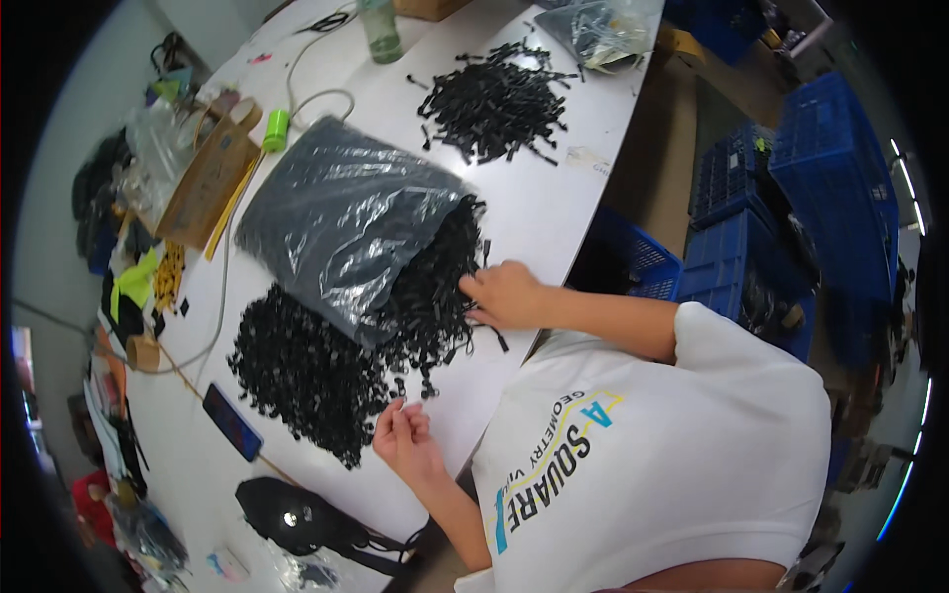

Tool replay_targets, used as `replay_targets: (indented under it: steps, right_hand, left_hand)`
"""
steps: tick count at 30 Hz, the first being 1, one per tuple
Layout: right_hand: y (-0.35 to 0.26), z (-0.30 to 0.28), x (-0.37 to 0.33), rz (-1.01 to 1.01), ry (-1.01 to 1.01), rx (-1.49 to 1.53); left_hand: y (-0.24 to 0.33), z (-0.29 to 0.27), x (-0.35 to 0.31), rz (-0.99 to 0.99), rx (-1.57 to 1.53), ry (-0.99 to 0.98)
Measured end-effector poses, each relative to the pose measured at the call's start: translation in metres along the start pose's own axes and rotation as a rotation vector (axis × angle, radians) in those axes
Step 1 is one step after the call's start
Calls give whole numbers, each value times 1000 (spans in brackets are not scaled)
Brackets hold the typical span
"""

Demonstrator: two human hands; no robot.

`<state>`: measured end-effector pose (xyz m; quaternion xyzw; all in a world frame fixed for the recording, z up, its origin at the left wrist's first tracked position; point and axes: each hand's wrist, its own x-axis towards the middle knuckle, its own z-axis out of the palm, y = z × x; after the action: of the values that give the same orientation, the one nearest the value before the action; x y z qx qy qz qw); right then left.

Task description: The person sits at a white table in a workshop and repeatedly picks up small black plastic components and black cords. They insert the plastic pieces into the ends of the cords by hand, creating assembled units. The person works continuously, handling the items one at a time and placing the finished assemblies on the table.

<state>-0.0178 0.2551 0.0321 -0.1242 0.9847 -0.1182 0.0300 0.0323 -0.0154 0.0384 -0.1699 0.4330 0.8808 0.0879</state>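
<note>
Curled fingers close together on my left hand (407,443), beside the near edge of a heap of small black pieces (306,381). Whether a piece sits in its fingertips is too small to tell. My right hand (509,295) reaches in from the right, its bent fingers at the edge of the loose black pieces (435,287) spilling from a plastic bag. That dark, shiny bag (336,212) lies on the white table (583,188), its mouth toward my right hand. The pieces look like short black strips with small looped ends. What the right fingertips hold is hidden.
Farther back lies another black heap (499,104), near a green-tinted bottle (380,32) and a clear plastic bag (603,35). A phone (232,420) and a black pouch (297,519) are at left. Blue crates (830,148) stand beyond the table's right edge.
</note>
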Motion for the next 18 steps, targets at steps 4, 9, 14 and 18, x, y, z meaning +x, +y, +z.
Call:
replay_targets:
  steps: [4,9,14,18]
  right_hand:
    - [13,22,8,-50,26,-35]
    - [18,1,13,-152,233,130]
    - [12,-22,23,-201,476,206]
    - [5,-36,26,-218,452,561]
  left_hand:
    - [19,15,-5,-14,378,45]
    - [-6,-20,13,154,656,15]
    - [-3,-2,7,225,791,-77]
    - [5,8,0,376,1104,-168]
